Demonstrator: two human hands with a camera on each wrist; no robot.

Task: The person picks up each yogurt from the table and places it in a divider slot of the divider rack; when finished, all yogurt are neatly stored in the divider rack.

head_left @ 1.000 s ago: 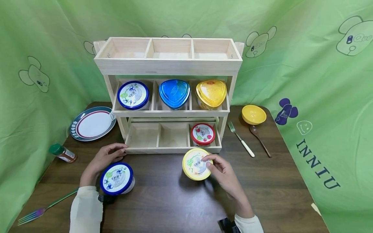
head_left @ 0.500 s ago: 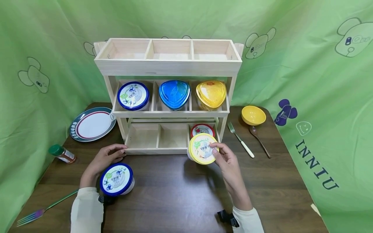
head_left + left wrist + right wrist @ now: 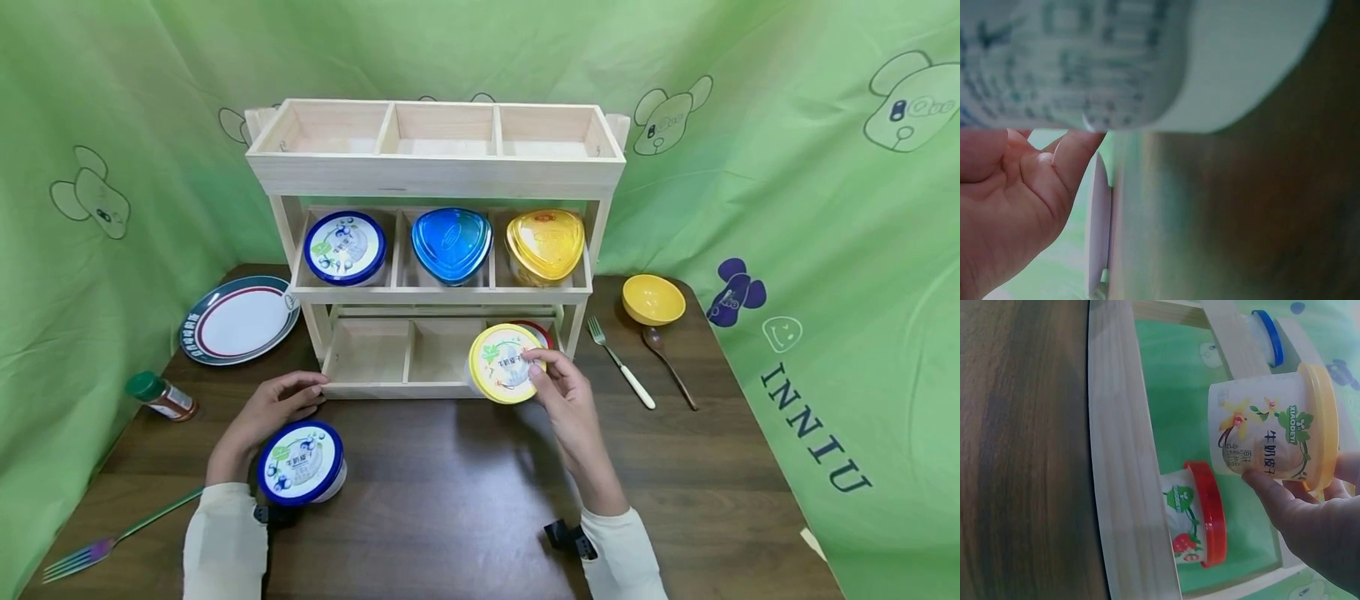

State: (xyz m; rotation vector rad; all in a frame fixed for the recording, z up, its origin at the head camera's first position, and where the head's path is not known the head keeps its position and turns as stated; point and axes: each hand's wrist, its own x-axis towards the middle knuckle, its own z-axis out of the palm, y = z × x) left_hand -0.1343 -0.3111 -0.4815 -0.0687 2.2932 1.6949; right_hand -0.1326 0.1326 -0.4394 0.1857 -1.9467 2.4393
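Observation:
My right hand (image 3: pixel 570 412) holds a yellow-lidded tub (image 3: pixel 498 367) by its side, thumb and fingers around it. The tub is raised in front of the bottom tier of a wooden rack (image 3: pixel 435 177), overlapping its middle and right compartments in the head view. Behind it a red-lidded tub (image 3: pixel 1213 515) sits in the right compartment, partly hidden in the head view. With its fingertips, my left hand (image 3: pixel 270 408) touches the front left corner of the bottom tier. A blue-lidded tub (image 3: pixel 300 462) stands on the table beside that wrist; its printed side (image 3: pixel 1116 62) fills much of the left wrist view.
On the middle tier sit another blue-lidded tub (image 3: pixel 345 247), a blue-lidded container (image 3: pixel 452 244) and a yellow-lidded container (image 3: pixel 547 243). Left are a plate (image 3: pixel 243 321), a shaker jar (image 3: pixel 161 396) and a fork (image 3: pixel 97 550). Right are a small fork (image 3: pixel 622 364), spoon (image 3: pixel 670 367) and yellow bowl (image 3: pixel 652 300).
My right hand has carried the yellow-lidded tub up from above the table to the bottom tier, then shifted it left, covering most of the red lid. My left hand stays at the rack's corner.

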